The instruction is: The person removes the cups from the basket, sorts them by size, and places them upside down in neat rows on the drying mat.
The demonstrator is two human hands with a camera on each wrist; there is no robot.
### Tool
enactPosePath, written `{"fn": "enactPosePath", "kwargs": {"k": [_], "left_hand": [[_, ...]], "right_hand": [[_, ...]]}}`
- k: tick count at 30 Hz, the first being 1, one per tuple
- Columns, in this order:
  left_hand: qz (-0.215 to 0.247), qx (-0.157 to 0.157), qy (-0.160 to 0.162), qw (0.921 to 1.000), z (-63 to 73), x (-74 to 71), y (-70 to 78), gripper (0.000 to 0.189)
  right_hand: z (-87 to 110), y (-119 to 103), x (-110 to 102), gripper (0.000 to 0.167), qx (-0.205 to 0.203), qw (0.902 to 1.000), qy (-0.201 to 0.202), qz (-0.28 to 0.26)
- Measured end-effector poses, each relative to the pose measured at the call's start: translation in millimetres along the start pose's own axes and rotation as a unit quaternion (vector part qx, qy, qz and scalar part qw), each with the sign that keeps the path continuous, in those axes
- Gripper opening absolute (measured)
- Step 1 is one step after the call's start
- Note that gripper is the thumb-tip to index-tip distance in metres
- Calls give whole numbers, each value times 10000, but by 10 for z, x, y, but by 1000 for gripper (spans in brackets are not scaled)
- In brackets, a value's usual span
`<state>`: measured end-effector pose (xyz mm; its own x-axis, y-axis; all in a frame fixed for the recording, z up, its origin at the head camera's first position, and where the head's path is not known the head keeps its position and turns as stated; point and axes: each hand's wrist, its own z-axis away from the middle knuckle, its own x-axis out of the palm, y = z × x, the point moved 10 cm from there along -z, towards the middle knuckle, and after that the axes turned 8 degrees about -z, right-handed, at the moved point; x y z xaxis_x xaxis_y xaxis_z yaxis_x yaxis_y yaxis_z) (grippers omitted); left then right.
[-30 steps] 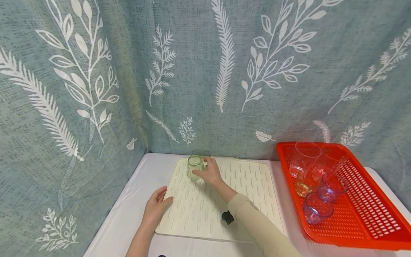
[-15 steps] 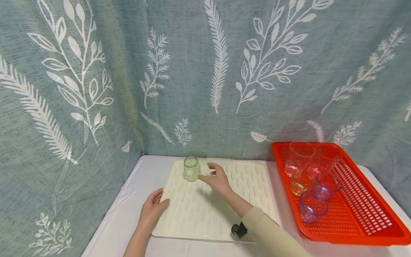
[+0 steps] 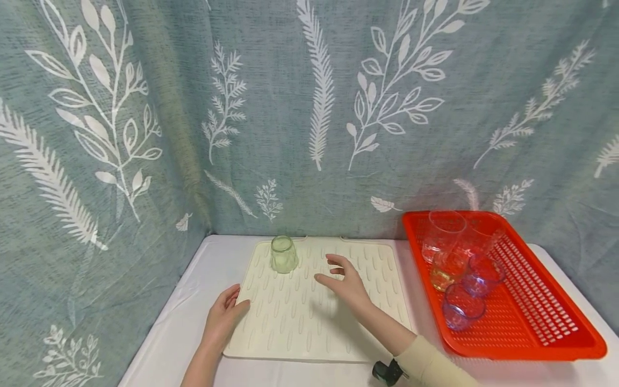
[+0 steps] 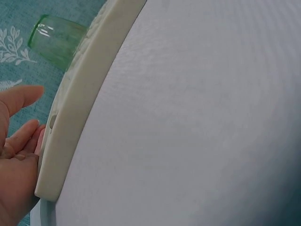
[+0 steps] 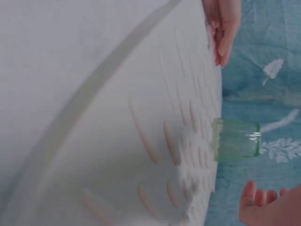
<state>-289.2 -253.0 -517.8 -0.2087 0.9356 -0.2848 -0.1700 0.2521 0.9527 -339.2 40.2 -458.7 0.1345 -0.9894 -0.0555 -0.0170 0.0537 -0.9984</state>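
A pale green glass tumbler (image 3: 283,258) stands at the back left of a cream drying mat (image 3: 309,336) with raised ridges, its narrower end up. My right hand (image 3: 345,282) hovers over the mat to the right of the tumbler, apart from it, thumb and fingers spread and holding nothing. At the mat's left edge lies my left hand (image 3: 220,317), fingers by the side and thumb over the top. In the left wrist view the tumbler (image 4: 59,40) rises from the mat (image 4: 87,103) beyond the left fingers. The right wrist view shows the tumbler (image 5: 237,140) beyond the ridges.
A red plastic basket (image 3: 517,338) on the right holds several glasses: a tall clear glass (image 3: 437,242), a yellowish glass (image 3: 442,271) and blue-violet glasses (image 3: 461,309). A white cloth (image 3: 193,290) covers the table. Patterned blue-green curtains (image 3: 271,107) hang behind and to the left.
My right hand has let go of the green tumbler and drawn back to the right and nearer. The tumbler stays on the mat. My left hand keeps its place at the mat's edge.
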Motion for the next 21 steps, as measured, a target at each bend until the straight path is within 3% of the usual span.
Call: {"fn": "enactPosePath", "kwargs": {"k": [15,21], "left_hand": [[-21,-24,-60,10000,-14,13,-18,66],[-19,-43,-44,10000,-12,17,-30,65]], "right_hand": [[556,-274,-497,57,-338,9988,305,-177],[718,-477,-749,56,-879,9953,410,45]]}}
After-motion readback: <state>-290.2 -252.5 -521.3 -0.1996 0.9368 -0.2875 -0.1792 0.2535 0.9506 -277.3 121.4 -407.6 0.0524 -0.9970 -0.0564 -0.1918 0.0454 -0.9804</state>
